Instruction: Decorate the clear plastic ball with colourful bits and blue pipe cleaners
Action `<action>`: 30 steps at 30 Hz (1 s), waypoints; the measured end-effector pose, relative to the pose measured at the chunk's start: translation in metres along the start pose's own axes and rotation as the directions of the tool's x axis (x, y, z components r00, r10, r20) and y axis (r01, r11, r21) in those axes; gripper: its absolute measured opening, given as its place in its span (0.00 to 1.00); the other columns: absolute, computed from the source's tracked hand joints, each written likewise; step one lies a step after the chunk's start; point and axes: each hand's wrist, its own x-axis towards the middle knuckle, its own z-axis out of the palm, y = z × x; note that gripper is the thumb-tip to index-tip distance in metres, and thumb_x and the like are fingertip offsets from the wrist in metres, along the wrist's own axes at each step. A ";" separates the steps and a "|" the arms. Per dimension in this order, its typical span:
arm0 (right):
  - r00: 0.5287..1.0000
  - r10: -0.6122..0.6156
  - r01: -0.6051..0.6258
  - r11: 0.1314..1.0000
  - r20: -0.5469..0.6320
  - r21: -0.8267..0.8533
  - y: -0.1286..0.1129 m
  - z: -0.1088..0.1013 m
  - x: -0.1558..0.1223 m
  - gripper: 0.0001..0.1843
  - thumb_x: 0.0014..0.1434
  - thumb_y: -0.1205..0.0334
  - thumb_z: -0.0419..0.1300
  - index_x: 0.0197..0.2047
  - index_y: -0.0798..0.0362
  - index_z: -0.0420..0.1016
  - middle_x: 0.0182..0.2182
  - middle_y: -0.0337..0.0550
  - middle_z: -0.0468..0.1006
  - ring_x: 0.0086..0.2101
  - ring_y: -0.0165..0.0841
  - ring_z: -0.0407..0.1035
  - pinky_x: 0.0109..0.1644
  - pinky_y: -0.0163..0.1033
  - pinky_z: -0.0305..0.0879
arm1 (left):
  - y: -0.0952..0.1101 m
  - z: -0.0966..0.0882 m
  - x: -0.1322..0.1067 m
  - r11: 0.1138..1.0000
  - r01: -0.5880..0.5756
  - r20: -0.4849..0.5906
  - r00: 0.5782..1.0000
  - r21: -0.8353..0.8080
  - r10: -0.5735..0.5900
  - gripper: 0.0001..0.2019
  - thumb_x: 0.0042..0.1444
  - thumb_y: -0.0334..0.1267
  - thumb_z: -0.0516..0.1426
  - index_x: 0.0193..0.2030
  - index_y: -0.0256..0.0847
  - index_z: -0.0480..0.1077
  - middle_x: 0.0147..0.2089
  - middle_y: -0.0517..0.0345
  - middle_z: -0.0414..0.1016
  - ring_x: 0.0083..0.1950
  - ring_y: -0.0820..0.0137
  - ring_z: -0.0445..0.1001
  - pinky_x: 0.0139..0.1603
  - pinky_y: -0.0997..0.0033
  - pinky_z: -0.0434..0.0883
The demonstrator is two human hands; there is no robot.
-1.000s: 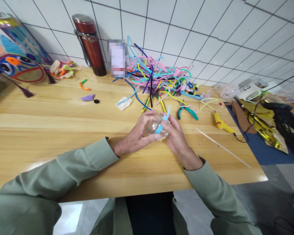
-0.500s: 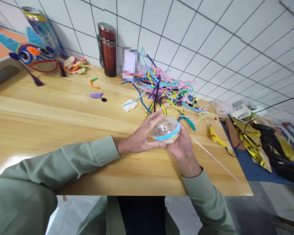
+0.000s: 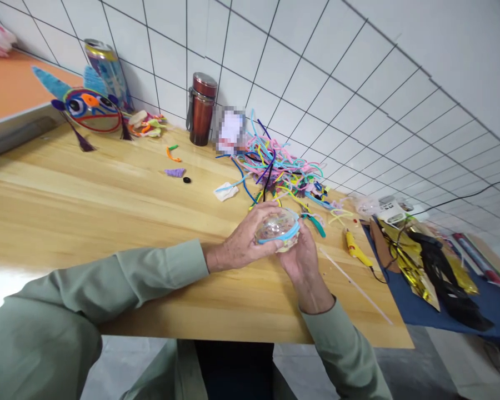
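Note:
Between my two hands is a clear round plastic bowl (image 3: 274, 226), with a light-blue fuzzy strip (image 3: 289, 233) running round its edge. My left hand (image 3: 245, 238) grips its left side, the thumb lying along the near edge on the strip and the fingers over the far side. From the right and below, my right hand (image 3: 300, 258) holds the bowl; part of its fingers is hidden behind it. Just beyond my right hand lie teal-handled pliers (image 3: 315, 225). A tangled heap of coloured pipe cleaners (image 3: 275, 158) lies behind the bowl.
A yellow glue gun (image 3: 356, 250) and a thin white stick (image 3: 354, 283) lie to the right. Toward the back left stand a red-brown thermos (image 3: 202, 111), a can (image 3: 108, 69) and a decorated face craft (image 3: 94, 111). A purple scrap (image 3: 175, 173) and black button (image 3: 186, 180) lie mid-table.
My left hand has closed further round the bowl, its thumb now on the blue strip. The bowl is tilted slightly differently. The head view has shifted, so the tabletop things appear lower.

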 end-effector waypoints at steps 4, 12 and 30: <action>1.000 -0.011 0.011 0.999 0.002 -0.040 0.004 0.001 0.001 0.14 0.62 0.47 0.71 0.44 0.48 0.86 0.41 0.40 0.91 0.41 0.40 0.84 0.56 0.49 0.80 | -0.001 0.001 -0.002 0.997 0.061 -0.027 0.998 -0.036 -0.062 0.27 0.69 0.45 0.63 0.71 0.46 0.62 0.73 0.40 0.64 0.79 0.49 0.63 0.80 0.39 0.63; 0.987 -0.155 0.150 0.985 -0.051 -0.079 0.020 0.001 0.003 0.19 0.56 0.46 0.76 0.45 0.49 0.85 0.42 0.39 0.89 0.41 0.37 0.81 0.48 0.41 0.78 | -0.003 0.001 -0.001 0.995 0.098 -0.071 0.993 0.013 -0.097 0.25 0.69 0.46 0.62 0.69 0.46 0.64 0.71 0.41 0.68 0.76 0.51 0.67 0.78 0.41 0.66; 0.958 -0.277 0.257 0.944 -0.072 -0.205 0.042 -0.004 0.000 0.21 0.55 0.43 0.77 0.44 0.46 0.81 0.41 0.37 0.86 0.39 0.33 0.78 0.45 0.39 0.75 | -0.011 0.004 -0.006 0.975 0.223 -0.120 0.968 0.015 -0.219 0.19 0.66 0.41 0.62 0.61 0.44 0.66 0.62 0.44 0.73 0.67 0.54 0.74 0.72 0.45 0.72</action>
